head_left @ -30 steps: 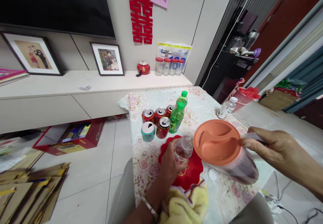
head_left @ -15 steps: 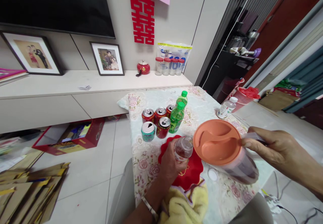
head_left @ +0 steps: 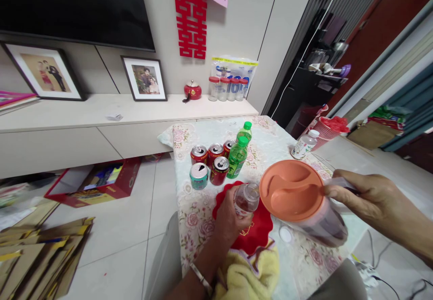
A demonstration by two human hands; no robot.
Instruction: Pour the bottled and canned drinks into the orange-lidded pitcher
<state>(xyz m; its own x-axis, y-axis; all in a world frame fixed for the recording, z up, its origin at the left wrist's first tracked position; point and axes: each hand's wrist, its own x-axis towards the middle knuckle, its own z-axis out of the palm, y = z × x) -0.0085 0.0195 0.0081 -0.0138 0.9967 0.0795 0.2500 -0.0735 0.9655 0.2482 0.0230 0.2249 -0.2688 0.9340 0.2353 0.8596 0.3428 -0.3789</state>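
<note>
Orange lid (head_left: pixel 292 189) on a tilted pitcher (head_left: pixel 326 228); its left edge meets or nearly meets the mouth of a clear bottle (head_left: pixel 246 203), held above a red tray (head_left: pixel 262 225). From this angle, contact cannot be confirmed. Left hand (head_left: pixel 227 214): grip clamped around the bottle. Right hand (head_left: pixel 372 198): grip clamped on the pitcher's handle. Risks, as judged: steeper tilt could overrun the bottle's narrow mouth, wetting the tray and yellow towel (head_left: pixel 250 275); a tiring single-handed hold could let the pitcher sag and knock the bottle aside; squeezing the bottle could force contents out.
</note>
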